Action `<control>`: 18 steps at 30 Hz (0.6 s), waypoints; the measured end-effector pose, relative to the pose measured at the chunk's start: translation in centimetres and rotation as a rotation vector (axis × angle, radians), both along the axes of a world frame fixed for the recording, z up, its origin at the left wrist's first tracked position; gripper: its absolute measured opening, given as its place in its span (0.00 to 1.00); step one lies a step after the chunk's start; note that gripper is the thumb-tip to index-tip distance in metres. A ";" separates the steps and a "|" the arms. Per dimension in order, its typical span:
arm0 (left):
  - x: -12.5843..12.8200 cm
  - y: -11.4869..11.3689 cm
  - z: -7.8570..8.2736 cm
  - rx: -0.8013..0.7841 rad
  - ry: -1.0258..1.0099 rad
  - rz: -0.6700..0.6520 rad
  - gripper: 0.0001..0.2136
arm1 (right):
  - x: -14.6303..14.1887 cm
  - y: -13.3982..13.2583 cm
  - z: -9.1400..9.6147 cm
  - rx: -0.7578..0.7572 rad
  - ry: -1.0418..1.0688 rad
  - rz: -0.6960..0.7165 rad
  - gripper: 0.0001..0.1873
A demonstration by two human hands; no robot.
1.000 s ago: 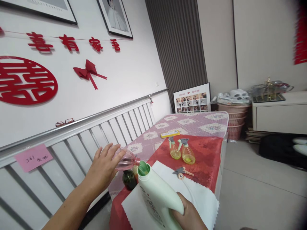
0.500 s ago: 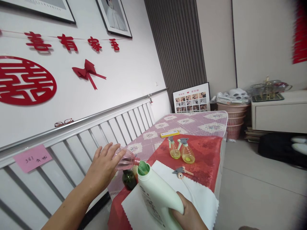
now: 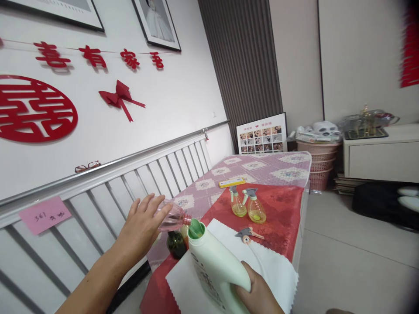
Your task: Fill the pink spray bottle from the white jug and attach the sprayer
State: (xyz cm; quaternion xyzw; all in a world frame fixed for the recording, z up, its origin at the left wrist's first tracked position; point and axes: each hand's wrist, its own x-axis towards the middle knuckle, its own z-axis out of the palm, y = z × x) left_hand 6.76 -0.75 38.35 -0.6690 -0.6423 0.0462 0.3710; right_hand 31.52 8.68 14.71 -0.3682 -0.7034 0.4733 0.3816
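While your left hand [image 3: 140,224] is clamped on the clear pink bottle [image 3: 172,217], tipped on its side, your right hand [image 3: 255,291] grips the handle of the pale green jug [image 3: 218,264]. You have the bottle's neck right at the jug's open mouth; whether the two rims touch, you cannot tell from this angle. Your hands are apart, each on its own container, and you hold the jug slanted above a white cloth [image 3: 278,272] with a scalloped edge.

Just past the jug's mouth, below the bottle, you have a dark green bottle [image 3: 176,245], partly hidden. Beyond the jug, a loose spray head [image 3: 246,234] lies at the white cloth's edge, its tube trailing over it. Farther off, two spray bottles [image 3: 257,212] with yellowish liquid stand upright on a red cloth [image 3: 284,207], near a yellow box [image 3: 231,182] on the floral-covered bed [image 3: 290,159].
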 end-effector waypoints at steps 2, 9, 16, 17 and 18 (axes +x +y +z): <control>0.0 -0.1 0.0 -0.002 0.003 -0.002 0.27 | 0.1 0.0 0.1 0.007 -0.004 -0.008 0.05; 0.1 0.0 -0.1 0.010 0.015 -0.003 0.28 | 0.1 -0.1 0.3 0.007 0.002 -0.020 0.06; 0.3 -0.1 0.1 0.001 0.020 0.000 0.27 | 0.1 -0.1 0.3 0.007 0.004 -0.029 0.04; 0.3 -0.2 0.1 0.000 0.017 0.001 0.27 | 0.1 -0.1 0.3 0.006 0.005 -0.026 0.04; 0.3 -0.2 0.2 -0.002 0.014 0.001 0.27 | 0.1 -0.1 0.3 0.007 0.003 -0.025 0.04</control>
